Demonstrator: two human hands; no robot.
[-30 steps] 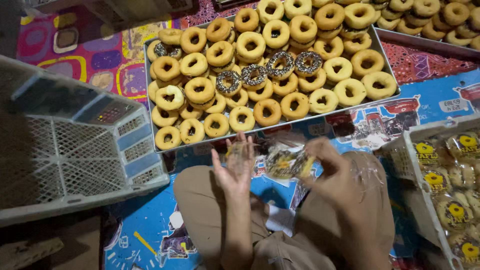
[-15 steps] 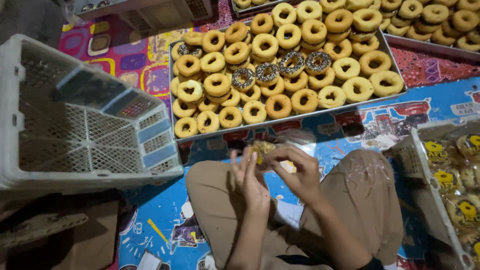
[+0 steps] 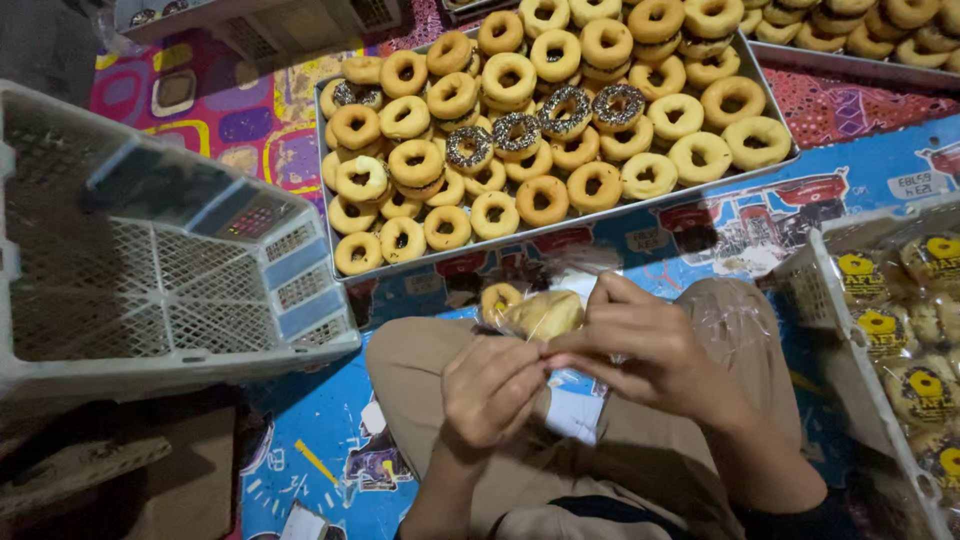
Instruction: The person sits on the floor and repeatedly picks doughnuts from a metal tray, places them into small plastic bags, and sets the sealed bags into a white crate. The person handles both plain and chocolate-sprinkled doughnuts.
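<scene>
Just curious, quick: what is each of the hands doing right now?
Left hand: closed, pinching the bagged donut.
Right hand: closed, pinching the same bag.

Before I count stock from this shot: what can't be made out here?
- Bagged doughnut: head view, the left hand and right hand cover the bag's mouth.
- Second tray: cut off by the top edge.
- Crate of packets: cut off by the right edge.
- White basket: its inside is too dim.
</scene>
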